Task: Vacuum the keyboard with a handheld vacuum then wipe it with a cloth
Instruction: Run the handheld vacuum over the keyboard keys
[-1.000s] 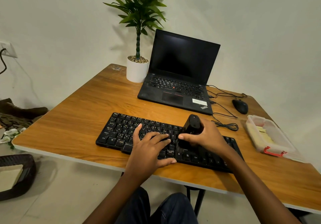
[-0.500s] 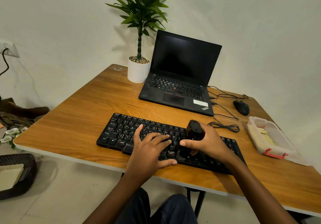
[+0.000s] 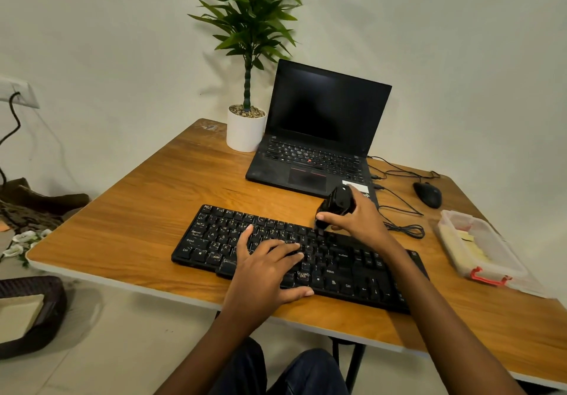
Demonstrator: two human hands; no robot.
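Observation:
A black keyboard (image 3: 214, 241) lies across the front of the wooden table (image 3: 147, 210). My left hand (image 3: 267, 269) rests flat on its middle keys, fingers spread, holding nothing. My right hand (image 3: 359, 219) grips a small black handheld vacuum (image 3: 336, 206), tilted with its nozzle down on the keyboard's top row, right of centre. A pale yellow cloth (image 3: 469, 241) lies inside a clear plastic box (image 3: 491, 267) at the table's right.
An open black laptop (image 3: 319, 137) stands behind the keyboard, with a potted plant (image 3: 247, 127) to its left. A black mouse (image 3: 427, 194) and loose cables (image 3: 405, 229) lie at the right rear. A dark basket (image 3: 33, 308) sits on the floor at left.
My right hand has moved the vacuum from the keyboard's lower rows away from me to the top row. My left hand has stayed on the middle keys.

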